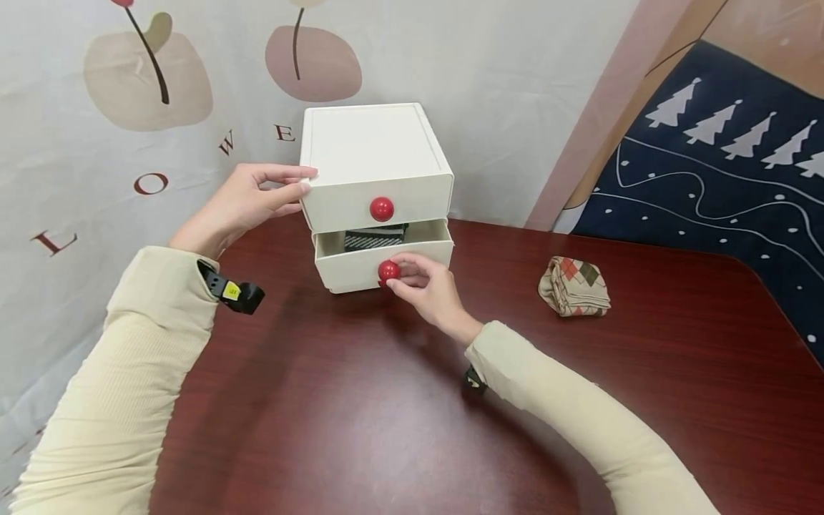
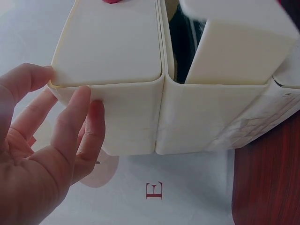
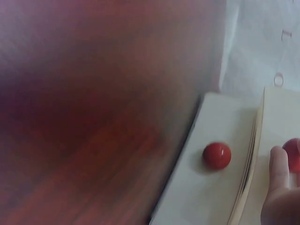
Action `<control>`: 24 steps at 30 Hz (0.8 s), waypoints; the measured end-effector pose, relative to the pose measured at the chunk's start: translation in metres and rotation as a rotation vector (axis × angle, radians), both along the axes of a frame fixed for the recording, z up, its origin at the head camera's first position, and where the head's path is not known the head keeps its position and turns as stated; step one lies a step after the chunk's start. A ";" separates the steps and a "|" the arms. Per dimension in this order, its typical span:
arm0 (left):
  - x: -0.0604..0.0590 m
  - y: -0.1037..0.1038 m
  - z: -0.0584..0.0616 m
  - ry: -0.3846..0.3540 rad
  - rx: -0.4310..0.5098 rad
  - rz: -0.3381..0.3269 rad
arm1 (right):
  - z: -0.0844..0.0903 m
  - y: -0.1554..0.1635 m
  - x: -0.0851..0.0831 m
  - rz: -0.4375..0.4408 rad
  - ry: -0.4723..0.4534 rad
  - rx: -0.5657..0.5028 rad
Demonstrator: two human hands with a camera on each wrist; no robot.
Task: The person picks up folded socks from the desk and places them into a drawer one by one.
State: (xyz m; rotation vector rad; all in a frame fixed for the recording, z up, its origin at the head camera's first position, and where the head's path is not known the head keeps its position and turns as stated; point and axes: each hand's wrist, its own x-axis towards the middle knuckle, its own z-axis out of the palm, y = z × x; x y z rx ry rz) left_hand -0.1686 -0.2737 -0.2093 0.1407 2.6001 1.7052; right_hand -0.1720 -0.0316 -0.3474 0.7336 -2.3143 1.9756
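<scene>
Right hand (image 1: 430,287) pinches the red knob (image 1: 388,272) of the bottom drawer (image 1: 383,259), part open w/ dark striped cloth (image 1: 375,237) inside, left hand (image 1: 247,201) flat vs. the white box (image 1: 373,166); cloth looks high, prob. snags if shoved.

a home: wooden table (image 1: 386,429), printed wall cloth (image 1: 96,179), christmas blanket (image 1: 727,164).

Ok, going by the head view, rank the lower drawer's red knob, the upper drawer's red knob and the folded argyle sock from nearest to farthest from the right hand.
1. Lower red knob: pinched by the right hand, on the part-open bottom drawer.
2. Upper red knob: directly above, on the closed top drawer.
3. Folded argyle sock: off to the right on the table, apart from the hand.
</scene>
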 end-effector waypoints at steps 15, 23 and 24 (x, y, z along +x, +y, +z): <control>-0.001 0.000 0.001 -0.002 0.004 -0.007 | 0.009 -0.012 -0.035 -0.056 -0.074 0.086; 0.000 -0.002 0.000 -0.004 0.003 -0.005 | 0.009 -0.014 -0.035 -0.041 -0.074 0.075; 0.000 -0.002 0.000 -0.005 0.001 -0.004 | 0.009 -0.014 -0.035 -0.042 -0.076 0.075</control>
